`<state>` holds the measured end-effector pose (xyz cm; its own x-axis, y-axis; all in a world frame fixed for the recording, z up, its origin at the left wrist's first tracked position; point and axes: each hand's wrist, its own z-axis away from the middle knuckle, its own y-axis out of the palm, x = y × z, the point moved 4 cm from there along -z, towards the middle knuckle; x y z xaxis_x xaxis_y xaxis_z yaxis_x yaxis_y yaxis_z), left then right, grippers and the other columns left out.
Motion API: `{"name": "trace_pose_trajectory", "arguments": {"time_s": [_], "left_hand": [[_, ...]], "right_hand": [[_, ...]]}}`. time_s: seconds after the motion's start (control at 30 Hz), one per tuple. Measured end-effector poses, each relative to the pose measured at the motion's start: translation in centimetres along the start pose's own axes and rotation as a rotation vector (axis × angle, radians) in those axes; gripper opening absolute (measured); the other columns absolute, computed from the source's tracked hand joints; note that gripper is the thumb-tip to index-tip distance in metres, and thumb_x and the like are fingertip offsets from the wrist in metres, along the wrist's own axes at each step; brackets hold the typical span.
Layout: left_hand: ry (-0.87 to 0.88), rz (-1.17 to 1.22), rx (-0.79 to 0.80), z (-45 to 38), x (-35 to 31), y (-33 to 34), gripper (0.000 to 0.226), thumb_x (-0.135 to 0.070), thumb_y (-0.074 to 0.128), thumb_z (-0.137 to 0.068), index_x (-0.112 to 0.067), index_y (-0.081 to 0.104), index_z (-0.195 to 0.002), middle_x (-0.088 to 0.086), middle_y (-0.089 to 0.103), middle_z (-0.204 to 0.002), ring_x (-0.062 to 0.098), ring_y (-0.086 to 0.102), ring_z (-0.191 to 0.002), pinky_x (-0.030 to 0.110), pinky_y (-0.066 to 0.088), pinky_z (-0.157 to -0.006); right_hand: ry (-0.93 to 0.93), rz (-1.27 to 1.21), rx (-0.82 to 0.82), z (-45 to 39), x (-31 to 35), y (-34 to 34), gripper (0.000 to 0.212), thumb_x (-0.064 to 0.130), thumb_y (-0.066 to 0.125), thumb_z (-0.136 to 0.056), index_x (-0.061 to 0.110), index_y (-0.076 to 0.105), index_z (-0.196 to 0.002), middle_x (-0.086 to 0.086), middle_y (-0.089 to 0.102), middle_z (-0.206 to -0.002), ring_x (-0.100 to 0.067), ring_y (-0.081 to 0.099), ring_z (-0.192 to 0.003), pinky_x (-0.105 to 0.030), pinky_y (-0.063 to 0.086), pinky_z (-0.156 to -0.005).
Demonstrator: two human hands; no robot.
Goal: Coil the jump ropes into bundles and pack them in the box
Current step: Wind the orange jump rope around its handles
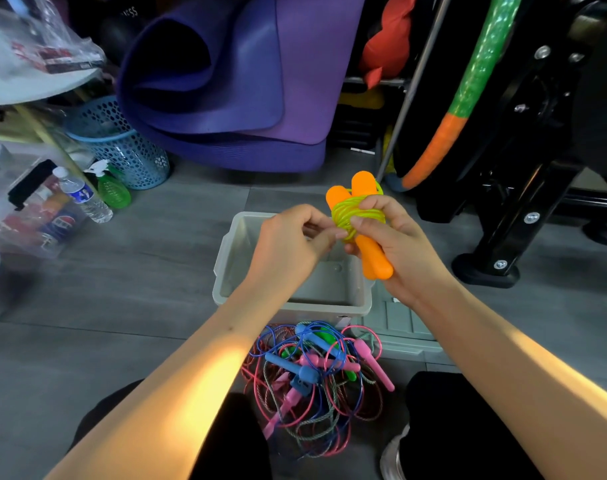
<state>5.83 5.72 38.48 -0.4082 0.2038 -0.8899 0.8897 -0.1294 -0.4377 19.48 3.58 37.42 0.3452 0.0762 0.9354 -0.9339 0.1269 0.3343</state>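
Yellow-green plastic cord [350,216] sits wound around two orange plastic jump-rope handles [369,244] right of frame centre, above the open grey plastic box [225,258]. Right hand [395,247] grips the handles; left hand [295,240] pinches the cord's end. Tangled pink, blue and green jump ropes [315,372] lie on the floor below the box, a grey lid [399,327] beside it.

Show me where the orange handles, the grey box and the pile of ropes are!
orange handles [374,258]: head view, lower end of the handles.
grey box [225,261]: head view, left wall.
pile of ropes [309,375]: head view, blue handle mid-pile.
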Motion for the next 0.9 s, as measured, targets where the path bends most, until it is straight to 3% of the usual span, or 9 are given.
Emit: {"name": "trace_pose_trajectory", "arguments": {"time_s": [0.13,0.23,0.33,0.57,0.77,0.9], "left_hand": [[0.105,-0.031,-0.024,-0.1,-0.3,-0.2,0.017,-0.02,0.074,-0.08,-0.026,0.06,-0.073,-0.01,0.063,-0.073,0.016,0.065,-0.07,0.022,0.051,-0.066],[0.207,-0.089,-0.014,0.1,-0.8,-0.1,0.01,-0.015,0.071,-0.083,-0.016,0.061,-0.08,-0.007,0.059,-0.076,0.006,0.057,-0.07,0.007,0.041,-0.06],[0.312,-0.131,-0.032,0.5,-1.3,0.0,0.007,-0.01,0.068,-0.084,-0.01,0.061,-0.084,-0.007,0.055,-0.078,-0.003,0.05,-0.071,0.002,0.035,-0.062],[0.304,-0.005,0.045,0.0,-0.7,0.2,0.021,-0.013,0.075,-0.079,-0.018,0.057,-0.086,-0.013,0.052,-0.082,0.004,0.055,-0.073,0.011,0.045,-0.068],[0.322,0.003,0.053,-0.2,-0.4,0.0,0.019,-0.016,0.074,-0.078,-0.019,0.057,-0.086,-0.014,0.052,-0.082,0.006,0.056,-0.072,0.03,0.054,-0.07],[0.301,0.017,-0.036,0.0,-0.5,-0.4,0.014,-0.01,0.071,-0.08,-0.018,0.059,-0.082,-0.013,0.053,-0.079,0.004,0.055,-0.074,0.023,0.053,-0.066]], "right_hand": [[0.005,-0.03,0.023,0.0,0.1,0.1,0.019,-0.002,0.052,-0.089,0.016,0.054,-0.084,-0.011,0.055,-0.105,-0.02,0.06,-0.075,-0.026,0.052,-0.06],[0.006,-0.046,0.033,0.0,0.1,0.2,0.018,-0.001,0.052,-0.089,0.016,0.053,-0.084,-0.009,0.056,-0.1,-0.018,0.06,-0.072,-0.026,0.051,-0.059],[0.019,-0.085,0.024,0.1,0.2,0.2,0.018,-0.001,0.052,-0.089,0.016,0.053,-0.084,-0.007,0.059,-0.093,-0.017,0.061,-0.068,-0.026,0.051,-0.057],[0.09,-0.147,0.024,0.1,0.4,0.1,0.014,0.004,0.05,-0.09,0.017,0.053,-0.087,-0.008,0.059,-0.093,-0.02,0.058,-0.066,-0.026,0.051,-0.057],[0.142,-0.18,0.046,0.1,0.1,-0.1,0.009,0.008,0.052,-0.087,0.016,0.052,-0.091,-0.007,0.06,-0.093,-0.017,0.059,-0.066,-0.024,0.051,-0.056],[0.129,-0.241,0.108,0.2,-0.2,0.5,0.018,0.015,0.056,-0.078,0.017,0.051,-0.095,-0.006,0.06,-0.095,-0.014,0.062,-0.068,-0.024,0.05,-0.056]]}}
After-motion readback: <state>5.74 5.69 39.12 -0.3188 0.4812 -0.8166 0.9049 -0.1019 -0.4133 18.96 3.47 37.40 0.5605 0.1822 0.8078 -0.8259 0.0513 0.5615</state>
